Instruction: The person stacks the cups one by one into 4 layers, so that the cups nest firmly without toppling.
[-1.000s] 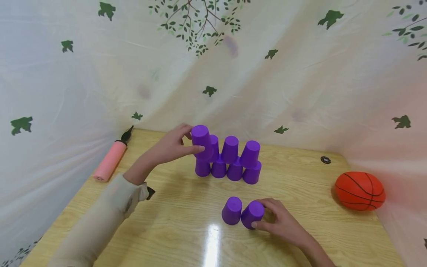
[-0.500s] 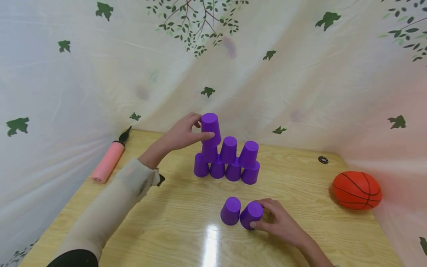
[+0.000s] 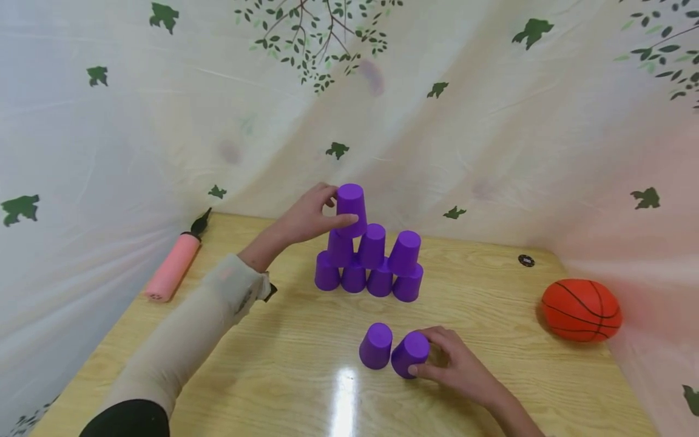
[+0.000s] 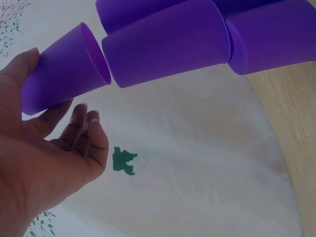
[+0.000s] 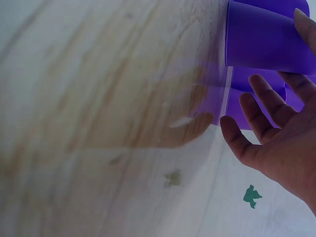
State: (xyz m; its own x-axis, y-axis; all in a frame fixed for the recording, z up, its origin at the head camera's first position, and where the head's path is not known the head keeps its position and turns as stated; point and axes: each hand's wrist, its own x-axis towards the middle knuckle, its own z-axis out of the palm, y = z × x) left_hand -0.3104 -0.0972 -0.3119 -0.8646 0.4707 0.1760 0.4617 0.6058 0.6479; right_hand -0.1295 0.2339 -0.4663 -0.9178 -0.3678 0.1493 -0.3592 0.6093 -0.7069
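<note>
My left hand (image 3: 307,217) pinches an upside-down purple cup (image 3: 351,209) between thumb and forefinger, its other fingers curled loosely. That cup is over the left and middle cups of a three-cup row (image 3: 372,246), which stands on a bottom row of several cups (image 3: 327,272). In the left wrist view the held cup's rim (image 4: 96,54) is right at the closed end of a row cup (image 4: 170,42). Lower down, my right hand (image 3: 464,368) holds another upside-down purple cup (image 3: 409,355) at its side with thumb and forefinger. Just left stands one more purple cup (image 3: 375,346).
A pink hand pump (image 3: 173,267) with a black nozzle lies at the table's left edge. Toward the right are a red toy basketball (image 3: 581,311) and a black chip (image 3: 526,260). A leaf-printed white curtain (image 3: 262,121) hangs behind the wooden table (image 3: 295,364).
My left hand has lifted its cup from beside the second row's left end, then shifted right over the left and middle cups. The right hand keeps its hold in place.
</note>
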